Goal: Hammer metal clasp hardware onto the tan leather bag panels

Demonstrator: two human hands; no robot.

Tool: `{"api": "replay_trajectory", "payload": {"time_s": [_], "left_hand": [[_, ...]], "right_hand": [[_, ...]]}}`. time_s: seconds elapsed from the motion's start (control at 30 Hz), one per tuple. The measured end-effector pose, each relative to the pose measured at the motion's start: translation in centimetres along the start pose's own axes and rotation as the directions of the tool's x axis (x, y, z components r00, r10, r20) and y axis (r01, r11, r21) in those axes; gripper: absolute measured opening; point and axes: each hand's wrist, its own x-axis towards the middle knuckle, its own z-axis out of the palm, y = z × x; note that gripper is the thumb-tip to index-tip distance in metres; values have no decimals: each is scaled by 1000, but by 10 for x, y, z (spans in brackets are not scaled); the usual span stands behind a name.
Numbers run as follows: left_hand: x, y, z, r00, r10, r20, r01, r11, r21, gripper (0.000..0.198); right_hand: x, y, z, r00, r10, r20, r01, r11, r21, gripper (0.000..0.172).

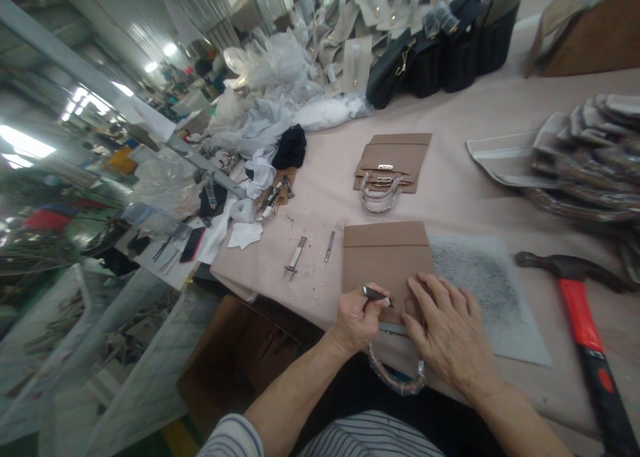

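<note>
A flat brown leather bag panel (385, 257) lies on the pinkish table cover (320, 197) in front of me. My left hand (356, 320) is closed round a small metal tool (375, 294) whose tip rests on the panel's near edge. My right hand (447, 330) lies flat on the panel beside it, fingers stretched out, pressing it down. A clear plastic-wrapped handle (397, 377) hangs below the panel at the table's near edge.
A grey pad (480, 277) lies under the panel to the right, and a red-handled hammer (583, 317) lies beyond it. Metal tools (296, 257) lie to the left. More brown panels (393, 160) sit farther back, black bags (440, 57) behind, stacked pieces (595, 157) at right.
</note>
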Motion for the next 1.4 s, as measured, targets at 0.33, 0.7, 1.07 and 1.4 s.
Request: {"api": "replay_trajectory", "payload": {"time_s": [0.33,0.7,1.07,1.4], "left_hand": [[5,2,-4,998,-48,50,52,997,-65,10],[6,4,-1,998,-61,12,61,997,-46,13],[9,-1,-2,985,-166,42,170,979,-110,13],[8,2,1,987,-162,23,163,985,-59,18]], "right_hand": [[-1,0,3,1000,-8,-21,8,1000,-19,48],[0,0,1,1000,-18,-25,17,999,-37,47],[-1,0,3,1000,-10,-8,10,1000,-17,47],[-1,0,3,1000,-11,-17,11,1000,-18,47]]}}
